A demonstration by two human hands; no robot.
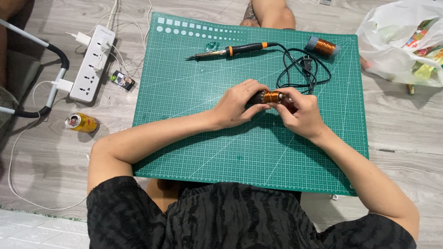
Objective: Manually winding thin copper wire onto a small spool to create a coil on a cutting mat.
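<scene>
Both my hands meet over the middle of a green cutting mat [194, 138]. Between them is a small coil of copper wire [271, 97] on a dark core. My left hand [237, 103] grips its left end, my right hand [300, 110] pinches its right end. A soldering iron [230, 50] with a black and orange handle lies at the far side of the mat, its black cord [300, 69] looped just behind my hands. A second copper coil [323, 47] on a grey tube rests at the far right corner.
A white power strip [91, 64] with plugs and cables lies left of the mat on the wooden floor. Near it are a small dark gadget [122, 80] and a yellow can [82, 122] on its side. A white plastic bag [401, 41] sits at the upper right.
</scene>
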